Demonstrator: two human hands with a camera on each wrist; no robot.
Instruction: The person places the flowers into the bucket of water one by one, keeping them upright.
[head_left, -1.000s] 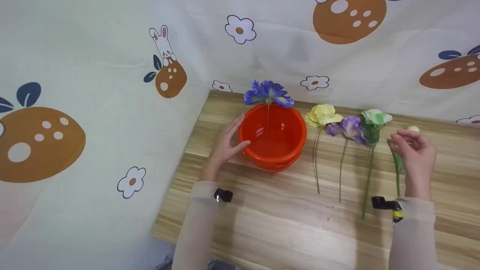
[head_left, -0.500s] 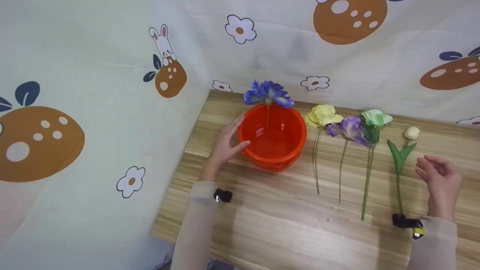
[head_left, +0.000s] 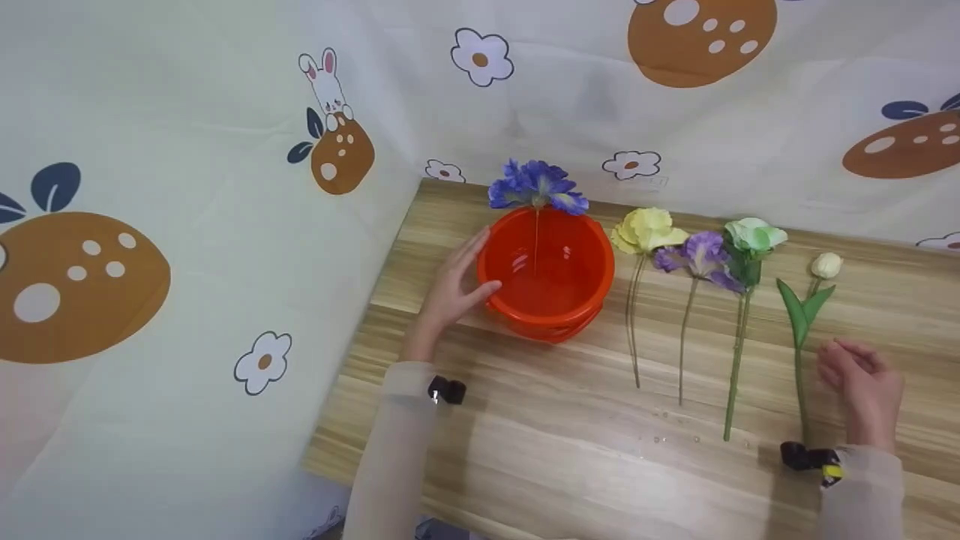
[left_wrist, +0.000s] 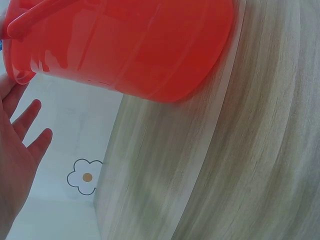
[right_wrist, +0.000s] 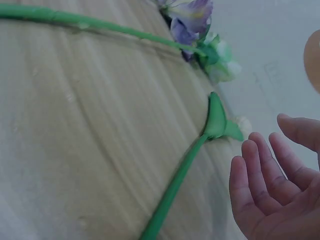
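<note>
A red bucket (head_left: 547,322) stands upright with a blue-violet artificial iris (head_left: 536,186) in it, the bloom above the far rim. My left hand (head_left: 454,283) rests against the bucket's left side, fingers extended and thumb at the rim. In the left wrist view, several fingers (left_wrist: 31,120) are spread and the upper ones meet the rim. My right hand (head_left: 862,386) is just right of a white tulip (head_left: 826,265), whose lower stem passes under the wrist camera. Seen from the right wrist, the fingers (right_wrist: 257,172) are loosely bent and hold nothing; the tulip's green leaves (right_wrist: 216,120) are beyond them.
Between bucket and tulip lie a yellow flower (head_left: 646,229), a purple iris (head_left: 701,259) and a pale green flower (head_left: 754,236), stems toward me. Small clear droplets or beads (head_left: 657,440) dot the wooden table (head_left: 555,465). A patterned cloth (head_left: 555,112) hangs along the back and left.
My right hand has come back from near the tulip's bloom, first right and toward me, then slightly left beside its stem. The left hand, bucket and flowers have stayed in place.
</note>
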